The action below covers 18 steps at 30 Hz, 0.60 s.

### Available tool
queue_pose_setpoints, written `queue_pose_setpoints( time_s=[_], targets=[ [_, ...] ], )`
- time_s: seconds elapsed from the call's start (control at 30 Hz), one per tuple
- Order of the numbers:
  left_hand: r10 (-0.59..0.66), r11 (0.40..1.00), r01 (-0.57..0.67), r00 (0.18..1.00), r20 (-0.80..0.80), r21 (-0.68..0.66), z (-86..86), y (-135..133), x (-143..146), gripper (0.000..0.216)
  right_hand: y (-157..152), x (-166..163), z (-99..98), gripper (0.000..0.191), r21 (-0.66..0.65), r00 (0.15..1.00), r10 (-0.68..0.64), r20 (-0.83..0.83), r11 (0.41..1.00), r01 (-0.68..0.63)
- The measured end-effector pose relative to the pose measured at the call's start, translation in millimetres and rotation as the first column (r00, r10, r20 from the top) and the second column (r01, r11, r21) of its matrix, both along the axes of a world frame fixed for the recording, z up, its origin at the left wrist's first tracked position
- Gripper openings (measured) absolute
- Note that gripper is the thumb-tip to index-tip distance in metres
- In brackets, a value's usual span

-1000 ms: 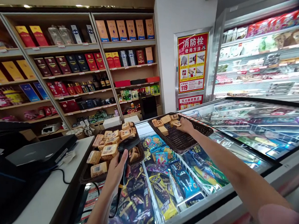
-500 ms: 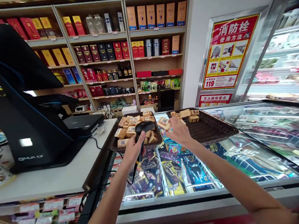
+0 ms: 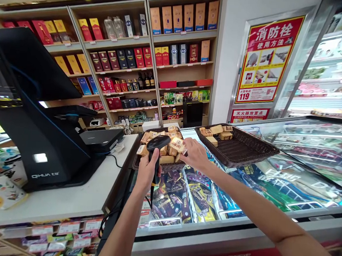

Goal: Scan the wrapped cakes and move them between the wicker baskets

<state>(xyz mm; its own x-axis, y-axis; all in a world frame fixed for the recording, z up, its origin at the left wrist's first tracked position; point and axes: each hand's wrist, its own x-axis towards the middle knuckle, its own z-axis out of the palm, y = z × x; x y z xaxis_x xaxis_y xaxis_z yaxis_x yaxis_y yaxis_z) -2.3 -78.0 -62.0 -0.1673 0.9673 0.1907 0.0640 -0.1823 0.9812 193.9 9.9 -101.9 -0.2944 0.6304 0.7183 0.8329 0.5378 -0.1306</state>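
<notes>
My left hand (image 3: 147, 169) is wrapped round the handle of a black barcode scanner (image 3: 157, 142), its head over the left wicker basket (image 3: 174, 167). My right hand (image 3: 196, 154) grips a small packaged snack (image 3: 177, 144) with a printed label, held close to the scanner's right side above that same basket. Several similar tan packets (image 3: 150, 136) are heaped in the left basket. To the right, a larger dark wicker basket (image 3: 242, 147) carries a few more packets (image 3: 216, 129) at its left end. Both baskets rest on the glass top of a freezer.
The glass-topped chest freezer (image 3: 199, 230) holds colourful packs. On the left counter (image 3: 92, 189) stands a black checkout terminal (image 3: 42, 143); the scanner's cable hangs near the counter's edge. Shelves (image 3: 151, 72) of boxed goods and bottles line the back wall beside a red poster (image 3: 268, 60).
My right hand has moved left with the packet, from between the two baskets to over the left one. The scanner has shifted slightly left, and the camera view has turned a little left.
</notes>
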Motion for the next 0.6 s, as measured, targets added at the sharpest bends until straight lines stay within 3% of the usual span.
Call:
queue_pose_setpoints(
  time_s=[0.27,0.6],
  targets=[
    [0.124,0.992,-0.122,0.988,0.089,-0.023,-0.4,1.1,-36.6,0.060,35.8,-30.4,21.5,0.034,-0.138,0.995,-0.083,-0.054,0.988,0.075],
    [0.134,0.991,-0.131,0.983,0.124,-0.032,-2.7,20.3,-59.2,0.060,161.7,-100.9,41.2,0.044,-0.334,0.979,-0.206,-0.012,0.923,0.190]
  ],
)
